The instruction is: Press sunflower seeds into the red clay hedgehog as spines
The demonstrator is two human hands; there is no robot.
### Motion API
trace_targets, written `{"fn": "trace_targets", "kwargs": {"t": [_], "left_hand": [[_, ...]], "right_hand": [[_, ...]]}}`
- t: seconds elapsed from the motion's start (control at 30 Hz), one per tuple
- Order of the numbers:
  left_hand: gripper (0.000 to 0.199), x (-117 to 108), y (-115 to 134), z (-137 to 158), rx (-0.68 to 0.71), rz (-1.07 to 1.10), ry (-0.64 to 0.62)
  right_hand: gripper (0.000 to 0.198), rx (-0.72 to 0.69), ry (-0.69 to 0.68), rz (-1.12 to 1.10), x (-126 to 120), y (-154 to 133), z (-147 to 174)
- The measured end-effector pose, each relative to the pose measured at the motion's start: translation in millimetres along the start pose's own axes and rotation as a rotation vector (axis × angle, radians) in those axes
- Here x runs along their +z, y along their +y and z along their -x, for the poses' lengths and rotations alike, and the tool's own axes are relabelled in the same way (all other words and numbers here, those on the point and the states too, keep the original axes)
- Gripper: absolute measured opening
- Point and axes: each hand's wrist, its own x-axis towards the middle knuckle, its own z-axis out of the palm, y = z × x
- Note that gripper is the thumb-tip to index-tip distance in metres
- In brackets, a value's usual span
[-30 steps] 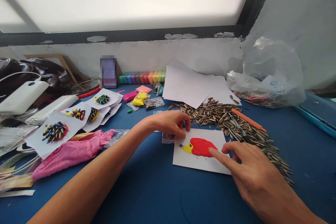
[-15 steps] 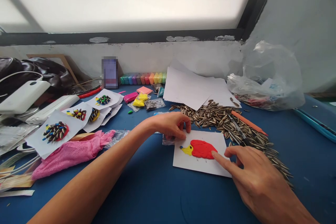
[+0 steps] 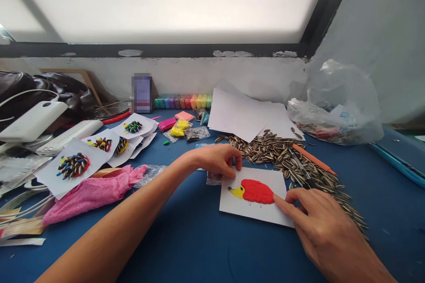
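A white card [image 3: 232, 210] lies on the blue tabletop, bearing a flat clay hedgehog. Its body is red clay [image 3: 257, 191], its face yellow clay [image 3: 237, 192] with a blue nose, and thin drawn legs show below. With curled fingers, my left hand [image 3: 221, 160] holds down the card's upper left corner; a bit of red shows between the fingers, its nature unclear. My right hand [image 3: 318, 219] has its forefinger stretched out, the tip touching the red body's right edge. The thumb and other fingers of that hand are partly hidden.
Sunflower seeds [image 3: 268, 148] are heaped behind and right of the card, with an orange pen [image 3: 315, 160] and a black pen [image 3: 300, 166] on them. White paper [image 3: 235, 112] and clay packs [image 3: 179, 128] lie behind. Left are seed-covered hedgehog cards [image 3: 49, 179] and a pink cloth [image 3: 89, 199].
My right forefinger has slid slightly right and down along the red clay to its right edge. My left hand stays on the card's corner. The view has shifted a little.
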Motion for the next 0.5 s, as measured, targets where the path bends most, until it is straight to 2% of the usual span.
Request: {"fn": "trace_targets", "kwargs": {"t": [0.17, 0.27, 0.37, 0.5], "left_hand": [[0.026, -8.9, 4.4, 9.6, 0.032, 0.134, -0.055], [0.025, -16.6, 8.7, 17.8, 0.087, 0.209, -0.02], [0.023, -19.3, 6.5, 18.3, 0.114, 0.275, 0.123], [0.026, -16.5, -8.4, 7.1, 0.116, 0.458, 0.459]], "right_hand": [[0.032, 0.02, 0.025, 0.007, -2.2, 3.8, -0.3], [0.03, 0.04, 0.039, 0.025, -0.6, 5.8, -1.0], [0.024, 0.062, 0.072, 0.01, 1.7, 5.4, -1.3], [0.02, 0.108, 0.052, -0.046, 0.4, 3.1, -1.3]]}}
